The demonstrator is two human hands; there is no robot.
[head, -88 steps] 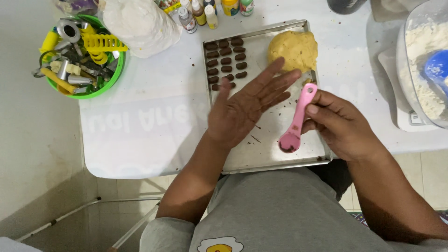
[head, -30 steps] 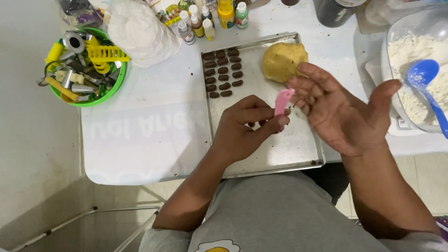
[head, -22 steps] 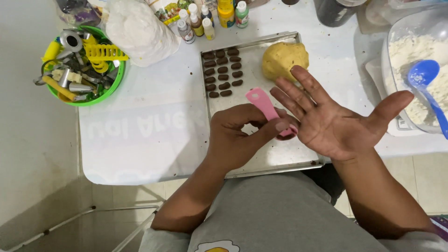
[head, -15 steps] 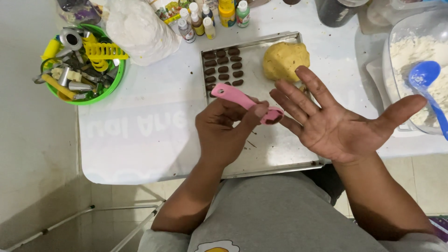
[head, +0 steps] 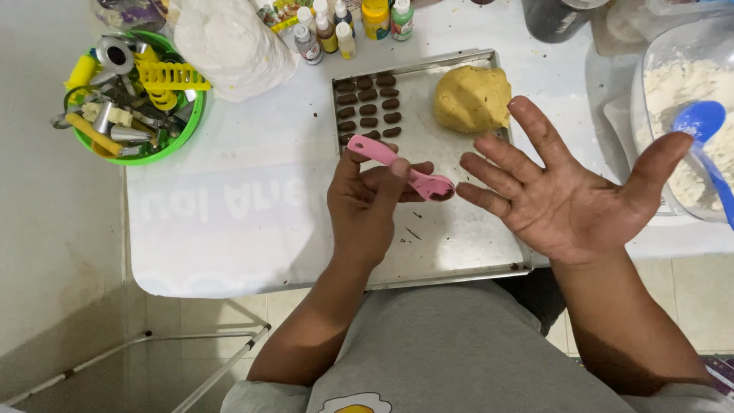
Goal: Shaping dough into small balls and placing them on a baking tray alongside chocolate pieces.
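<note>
While left hand [head: 365, 205] grips pink scoop [head: 401, 168] — right hand [head: 573, 191] open

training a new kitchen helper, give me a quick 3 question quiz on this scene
1. True or false: the left hand holds the pink measuring spoon.
2. Where does the ball of yellow dough lie? A) in the green basket B) on the metal tray C) in the flour container
3. Fill in: the right hand is open, palm up, holding ____.

Key
1. True
2. B, at the tray's far right corner, beside the rows of small dark pieces
3. Nothing
</note>
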